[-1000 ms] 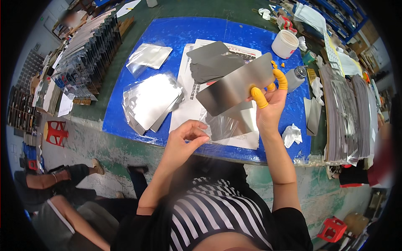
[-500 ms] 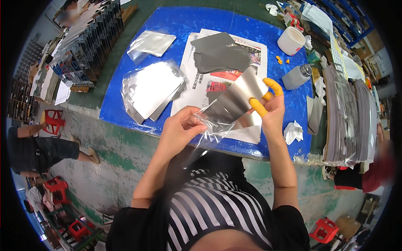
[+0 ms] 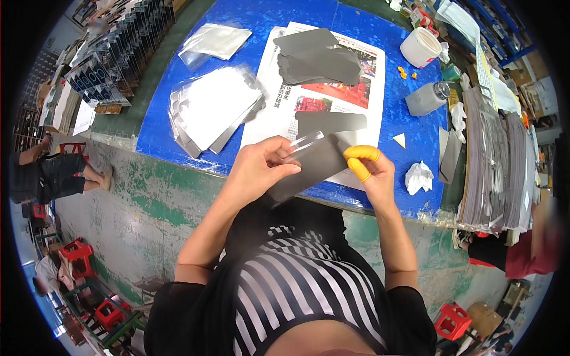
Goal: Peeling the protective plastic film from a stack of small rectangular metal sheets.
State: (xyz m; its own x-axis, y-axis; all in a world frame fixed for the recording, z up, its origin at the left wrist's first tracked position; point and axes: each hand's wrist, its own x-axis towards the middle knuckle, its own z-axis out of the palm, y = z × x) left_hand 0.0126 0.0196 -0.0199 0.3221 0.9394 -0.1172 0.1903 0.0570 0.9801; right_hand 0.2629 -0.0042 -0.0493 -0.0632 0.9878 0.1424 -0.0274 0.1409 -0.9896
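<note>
I had my left hand (image 3: 256,171) curled, thumb (image 3: 287,171) near its fingertips (image 3: 285,147), my right hand (image 3: 379,178) in a pinch, both forearms (image 3: 209,231) reaching forward, angled slightly inward.

Grey plate (image 3: 314,165), yellow finger cots (image 3: 363,153)

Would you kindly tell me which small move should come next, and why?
I would probably ease the grey plate gently into the clear plastic sleeve with the right hand while the left hand steadies it: the sleeve overlaps the plate, and the yellow finger cots are at the plate's right end, though how far in it sits is unclear.
</note>
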